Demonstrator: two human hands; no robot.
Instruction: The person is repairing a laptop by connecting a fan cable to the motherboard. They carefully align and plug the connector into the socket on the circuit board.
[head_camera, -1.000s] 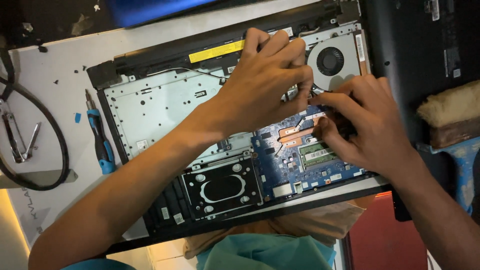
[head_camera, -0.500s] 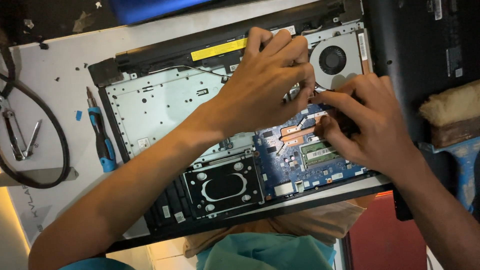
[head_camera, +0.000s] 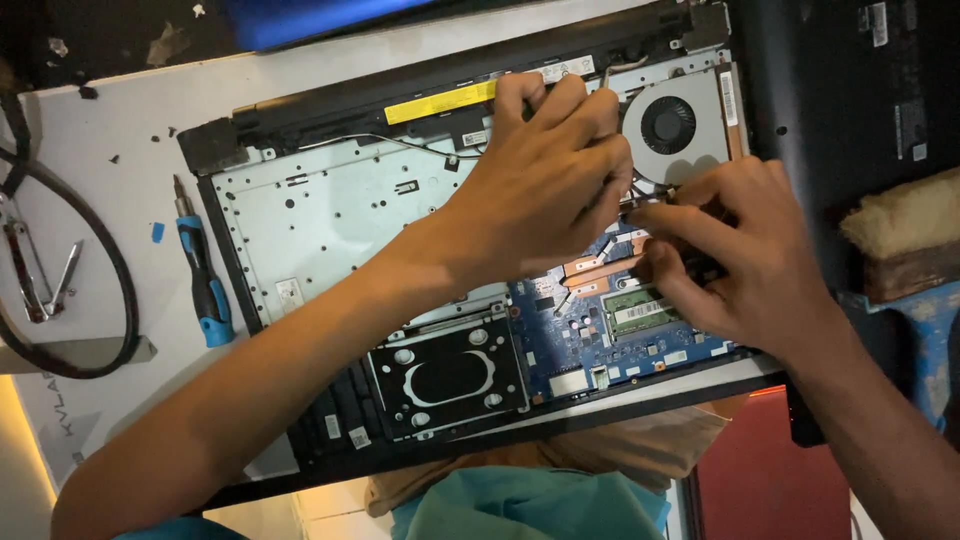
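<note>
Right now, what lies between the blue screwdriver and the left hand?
In the head view, the laptop's bare silver metal panel lies between the blue screwdriver and the left hand.

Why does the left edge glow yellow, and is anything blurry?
Head view: a warm light strip glows at the lower-left corner; the opened black laptop is evenly lit and sharp; the left hand and right hand shade the copper heat pipes between them.

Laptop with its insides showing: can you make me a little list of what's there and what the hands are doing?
Main thing: opened laptop, bottom cover off
Left hand: rests over the middle, fingers beside the fan
Right hand: fingertips on the blue circuit board, near the copper pipes
Holding: cannot tell, fingers hide it
Lying left of laptop: blue-handled screwdriver, black cable
</note>
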